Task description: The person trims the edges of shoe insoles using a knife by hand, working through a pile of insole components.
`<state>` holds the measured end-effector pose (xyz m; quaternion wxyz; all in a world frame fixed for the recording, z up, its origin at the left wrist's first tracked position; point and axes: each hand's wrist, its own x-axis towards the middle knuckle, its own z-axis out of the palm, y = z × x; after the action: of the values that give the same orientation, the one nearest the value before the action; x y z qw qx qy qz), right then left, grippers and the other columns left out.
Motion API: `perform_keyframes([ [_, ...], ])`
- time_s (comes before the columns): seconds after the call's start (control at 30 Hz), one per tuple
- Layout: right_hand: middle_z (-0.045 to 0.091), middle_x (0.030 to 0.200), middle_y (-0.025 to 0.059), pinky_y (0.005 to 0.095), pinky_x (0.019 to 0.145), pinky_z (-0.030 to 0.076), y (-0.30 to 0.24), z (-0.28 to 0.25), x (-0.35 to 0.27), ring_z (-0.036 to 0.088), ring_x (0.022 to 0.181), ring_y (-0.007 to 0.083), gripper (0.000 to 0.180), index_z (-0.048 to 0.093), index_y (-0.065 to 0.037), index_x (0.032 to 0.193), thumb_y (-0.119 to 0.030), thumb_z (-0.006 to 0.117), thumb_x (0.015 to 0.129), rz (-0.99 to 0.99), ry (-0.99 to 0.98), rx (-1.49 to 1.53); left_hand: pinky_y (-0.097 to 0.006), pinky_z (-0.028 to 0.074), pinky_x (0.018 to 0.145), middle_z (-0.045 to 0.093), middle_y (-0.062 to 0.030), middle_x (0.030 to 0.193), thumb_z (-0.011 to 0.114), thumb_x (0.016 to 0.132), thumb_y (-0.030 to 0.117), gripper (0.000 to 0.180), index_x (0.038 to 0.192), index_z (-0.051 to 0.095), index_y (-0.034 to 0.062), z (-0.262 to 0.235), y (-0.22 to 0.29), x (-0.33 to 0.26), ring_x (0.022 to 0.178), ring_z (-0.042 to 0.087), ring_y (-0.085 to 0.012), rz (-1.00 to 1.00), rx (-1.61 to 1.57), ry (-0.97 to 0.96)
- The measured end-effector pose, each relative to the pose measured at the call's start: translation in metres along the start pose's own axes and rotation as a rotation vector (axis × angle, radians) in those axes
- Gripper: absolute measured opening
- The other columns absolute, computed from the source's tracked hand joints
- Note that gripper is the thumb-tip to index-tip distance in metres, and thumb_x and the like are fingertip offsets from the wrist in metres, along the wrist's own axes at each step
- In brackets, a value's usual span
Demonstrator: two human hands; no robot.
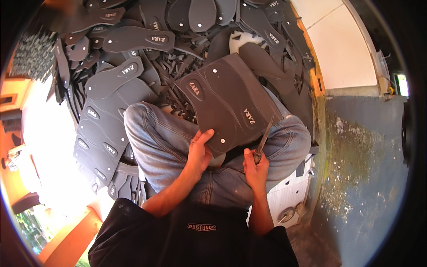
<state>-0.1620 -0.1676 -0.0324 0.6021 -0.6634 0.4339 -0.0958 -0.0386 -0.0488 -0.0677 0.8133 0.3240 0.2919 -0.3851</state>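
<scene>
Across my lap lies a dark grey foam sheet [224, 98], marked with the curved outlines of two shoe soles, oval raised labels and white dots. My left hand [200, 149] is closed on its near left corner, thumb on top and fingers underneath. In my right hand [256, 167] is a knife [266, 139], gripped by its handle with the narrow blade pointing up and away. The blade is beside the sheet's near right corner; whether it touches the foam I cannot tell.
Cut-out soles [138, 39] are heaped at the far side, with dark foam scraps [175, 66] among them. More uncut sheets [104, 124] are stacked left of my knee. A stained blue-grey wall [369, 164] stands at the right. A round metal object [287, 215] lies on the floor behind.
</scene>
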Motion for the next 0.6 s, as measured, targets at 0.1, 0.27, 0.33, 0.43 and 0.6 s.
perform_keyframes([
  [0.1,0.047,0.054,-0.0013,0.0228,0.043,0.032,-0.005,-0.007,-0.009,0.039,0.045,0.0051,0.026,0.054,-0.003,0.076,-0.024,0.062,0.088,0.052,-0.095,0.028,-0.036,0.055,0.077,0.061,-0.0083,0.103,0.064,0.084,0.012,0.028,0.109,0.055,0.0054,0.014,-0.014,-0.014,0.091,0.062,-0.0192,-0.012,0.0,0.017],
  [0.27,0.045,0.053,0.0004,0.0288,0.046,0.035,-0.012,-0.026,-0.04,0.037,0.047,0.0088,0.033,0.055,0.0,0.076,-0.029,0.064,0.086,0.024,-0.217,-0.223,-0.031,0.057,0.061,0.063,-0.0066,0.092,0.066,0.083,0.018,0.025,0.103,0.057,0.0061,0.005,0.005,-0.031,0.077,0.065,-0.0181,0.034,0.231,0.023],
  [0.33,0.046,0.05,0.0044,0.0312,0.045,0.036,-0.008,-0.03,-0.053,0.041,0.045,0.0129,0.035,0.056,0.001,0.076,-0.031,0.064,0.086,0.081,-0.267,-0.302,-0.031,0.056,0.059,0.063,-0.0057,0.087,0.066,0.084,0.018,0.023,0.101,0.058,0.0057,0.003,0.018,-0.051,0.072,0.065,-0.0178,0.034,0.188,0.082],
  [0.43,0.047,0.049,0.0111,0.035,0.045,0.038,-0.003,-0.028,-0.065,0.048,0.043,0.0224,0.036,0.056,0.003,0.075,-0.032,0.064,0.085,0.097,-0.305,-0.417,-0.028,0.055,0.056,0.063,-0.0055,0.084,0.065,0.084,0.018,0.022,0.099,0.058,0.0043,0.001,0.021,-0.071,0.07,0.065,-0.0172,0.029,0.157,0.128],
  [0.6,0.051,0.05,0.0174,0.0388,0.046,0.041,-0.007,-0.021,-0.068,0.055,0.046,0.0339,0.036,0.054,0.002,0.071,-0.029,0.063,0.085,0.054,-0.327,-0.519,-0.027,0.055,0.057,0.064,-0.0061,0.086,0.066,0.084,0.018,0.022,0.099,0.058,0.0038,0.0,0.024,-0.083,0.071,0.065,-0.016,0.036,0.142,0.156],
])
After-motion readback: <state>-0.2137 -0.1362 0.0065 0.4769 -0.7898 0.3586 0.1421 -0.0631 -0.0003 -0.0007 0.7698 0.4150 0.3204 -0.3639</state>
